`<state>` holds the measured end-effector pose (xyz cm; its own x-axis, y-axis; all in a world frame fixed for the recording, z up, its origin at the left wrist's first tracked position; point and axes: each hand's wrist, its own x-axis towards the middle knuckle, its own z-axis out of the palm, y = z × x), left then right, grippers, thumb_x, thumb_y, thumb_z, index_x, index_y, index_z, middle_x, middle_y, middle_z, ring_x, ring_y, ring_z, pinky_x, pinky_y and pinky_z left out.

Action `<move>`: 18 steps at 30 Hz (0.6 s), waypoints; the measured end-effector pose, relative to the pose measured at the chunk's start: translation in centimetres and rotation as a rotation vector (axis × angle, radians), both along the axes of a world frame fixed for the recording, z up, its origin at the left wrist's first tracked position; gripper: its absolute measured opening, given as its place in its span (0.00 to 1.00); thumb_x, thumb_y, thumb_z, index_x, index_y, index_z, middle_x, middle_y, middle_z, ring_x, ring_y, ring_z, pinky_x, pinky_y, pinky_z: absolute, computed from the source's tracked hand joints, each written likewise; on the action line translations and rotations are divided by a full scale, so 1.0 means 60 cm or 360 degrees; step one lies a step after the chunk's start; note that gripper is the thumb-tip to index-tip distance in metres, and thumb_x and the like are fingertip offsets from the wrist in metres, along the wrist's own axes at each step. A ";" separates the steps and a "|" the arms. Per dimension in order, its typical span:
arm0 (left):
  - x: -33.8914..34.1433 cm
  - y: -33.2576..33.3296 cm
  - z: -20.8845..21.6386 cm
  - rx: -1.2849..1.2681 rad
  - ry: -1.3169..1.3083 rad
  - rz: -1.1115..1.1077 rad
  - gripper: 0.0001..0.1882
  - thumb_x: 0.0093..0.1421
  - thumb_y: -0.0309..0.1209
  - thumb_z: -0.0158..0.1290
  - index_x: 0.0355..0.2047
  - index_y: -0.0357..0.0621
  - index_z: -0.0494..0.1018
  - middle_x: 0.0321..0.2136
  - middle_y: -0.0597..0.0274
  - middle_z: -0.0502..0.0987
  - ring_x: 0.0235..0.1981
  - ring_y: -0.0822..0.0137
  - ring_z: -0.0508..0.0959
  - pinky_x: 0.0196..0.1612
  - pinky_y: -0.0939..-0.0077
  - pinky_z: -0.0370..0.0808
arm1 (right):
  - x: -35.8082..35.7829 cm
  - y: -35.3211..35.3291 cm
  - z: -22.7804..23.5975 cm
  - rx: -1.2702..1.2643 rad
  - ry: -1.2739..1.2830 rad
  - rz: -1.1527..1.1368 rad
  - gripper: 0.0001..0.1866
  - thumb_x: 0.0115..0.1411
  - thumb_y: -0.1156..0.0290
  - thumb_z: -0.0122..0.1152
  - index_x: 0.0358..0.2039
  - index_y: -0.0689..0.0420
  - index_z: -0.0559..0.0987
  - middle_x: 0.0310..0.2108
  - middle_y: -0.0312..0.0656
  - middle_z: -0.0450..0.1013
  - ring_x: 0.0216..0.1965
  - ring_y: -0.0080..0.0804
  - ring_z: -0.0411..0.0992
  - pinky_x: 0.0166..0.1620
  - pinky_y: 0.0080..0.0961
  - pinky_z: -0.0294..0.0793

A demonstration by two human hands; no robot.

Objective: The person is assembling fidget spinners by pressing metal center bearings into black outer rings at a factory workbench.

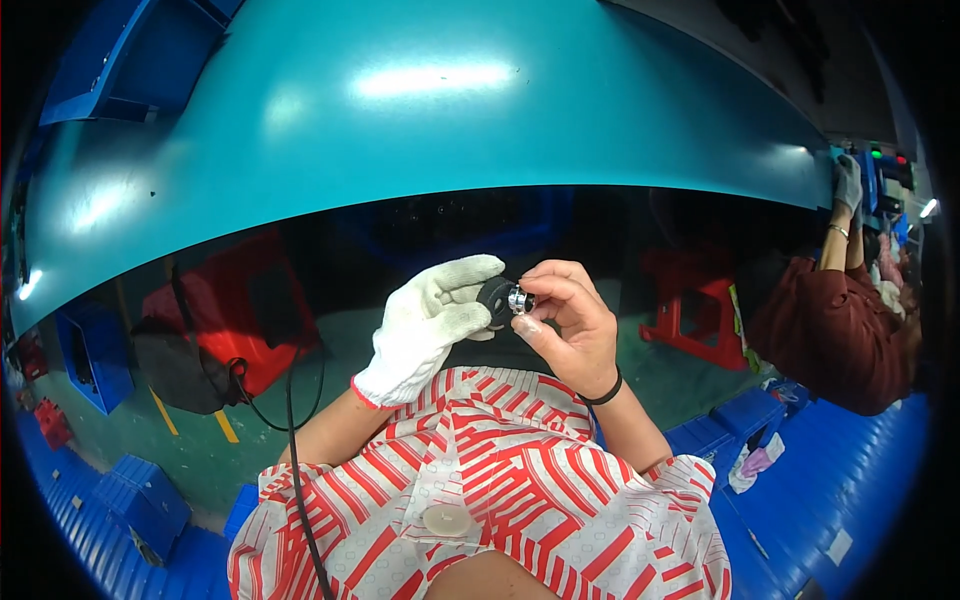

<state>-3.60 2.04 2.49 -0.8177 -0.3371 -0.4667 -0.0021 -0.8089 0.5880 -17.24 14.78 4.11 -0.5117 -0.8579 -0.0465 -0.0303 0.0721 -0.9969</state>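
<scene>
In front of my chest, my left hand (425, 325), in a white knitted glove, is closed round a black round part (493, 296). Thumb and fingers of my bare right hand (578, 328) pinch a small shiny metal piece (518, 300) with a dark outer end. The metal piece sits right against the right side of the black part; whether the two are joined I cannot tell. Both hands hold these just short of the table's near edge. A black band circles my right wrist.
A glossy teal table (430, 140) curves across the front. Blue bins (150, 70) stand at its far left. Red stools (695, 320) are below on both sides, with a dark bag (180, 365) at left. A co-worker in a dark red top (840, 330) works at right.
</scene>
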 end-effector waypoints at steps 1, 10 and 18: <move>0.000 -0.001 -0.002 0.0004 -0.0001 0.0000 0.26 0.54 0.26 0.58 0.52 0.33 0.65 0.45 0.54 0.74 0.41 0.68 0.78 0.41 0.79 0.77 | 0.000 -0.001 0.000 0.0004 -0.0001 0.0000 0.17 0.50 0.85 0.61 0.43 0.65 0.74 0.45 0.44 0.67 0.39 0.24 0.71 0.38 0.15 0.74; 0.001 -0.001 -0.012 0.0057 -0.0039 0.0031 0.22 0.59 0.26 0.52 0.53 0.32 0.64 0.45 0.52 0.73 0.40 0.67 0.78 0.40 0.79 0.77 | -0.002 -0.008 -0.012 0.0029 0.0200 0.0072 0.17 0.49 0.85 0.62 0.41 0.65 0.76 0.43 0.44 0.67 0.33 0.23 0.71 0.34 0.15 0.72; 0.000 0.005 -0.014 0.0049 -0.0060 0.0070 0.23 0.58 0.23 0.52 0.53 0.33 0.64 0.45 0.53 0.73 0.42 0.68 0.77 0.43 0.78 0.77 | 0.000 -0.012 -0.015 0.0000 0.0554 0.0117 0.17 0.46 0.83 0.66 0.39 0.63 0.76 0.40 0.46 0.72 0.35 0.28 0.73 0.33 0.18 0.75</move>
